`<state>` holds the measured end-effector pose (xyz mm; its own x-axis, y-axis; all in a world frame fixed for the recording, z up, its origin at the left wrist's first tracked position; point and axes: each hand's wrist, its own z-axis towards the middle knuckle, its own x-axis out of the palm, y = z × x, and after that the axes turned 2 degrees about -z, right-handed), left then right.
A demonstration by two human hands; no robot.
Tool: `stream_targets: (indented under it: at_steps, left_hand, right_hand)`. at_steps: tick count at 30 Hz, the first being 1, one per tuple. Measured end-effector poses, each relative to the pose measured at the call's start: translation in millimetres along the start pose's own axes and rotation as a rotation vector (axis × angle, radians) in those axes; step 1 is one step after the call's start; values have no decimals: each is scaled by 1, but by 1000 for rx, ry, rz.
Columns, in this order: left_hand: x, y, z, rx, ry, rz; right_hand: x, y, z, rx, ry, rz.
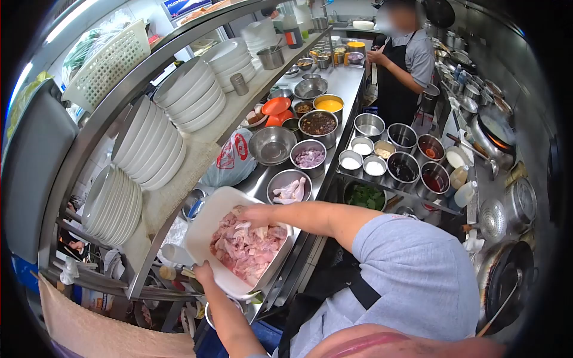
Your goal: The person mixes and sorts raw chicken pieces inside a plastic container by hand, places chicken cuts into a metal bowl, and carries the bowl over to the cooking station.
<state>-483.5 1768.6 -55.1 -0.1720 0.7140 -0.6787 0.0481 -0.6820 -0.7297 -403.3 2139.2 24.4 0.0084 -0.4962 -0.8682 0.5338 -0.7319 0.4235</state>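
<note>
A white rectangular tub (200, 224) holds a heap of raw, pale pink meat pieces (248, 253). My right hand (253, 215) reaches into the upper part of the tub, against the meat; its fingertips are hidden among the pieces. At the tub's lower left edge is my left hand (204, 272), with fingers bent at the rim; whether it grips the rim is too small to tell. Just above the tub stands a steel bowl (274, 198) with raw poultry legs (290, 192). A further bowl holds chopped purple onion (310, 157).
Stacked white plates (194, 98) line the shelf (173, 179) on the left. Steel pots of sauces and powders (374, 167) stand right of the counter. A co-worker in a black apron (397, 80) stands at the back. Woks (507, 280) are at far right.
</note>
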Motion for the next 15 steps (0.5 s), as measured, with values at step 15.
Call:
stream_targets:
  at_steps: [15]
  left_hand:
    - [0,-11,3,11,49,-125]
  right_hand:
    - [-28,33,-23,198,-16,-65]
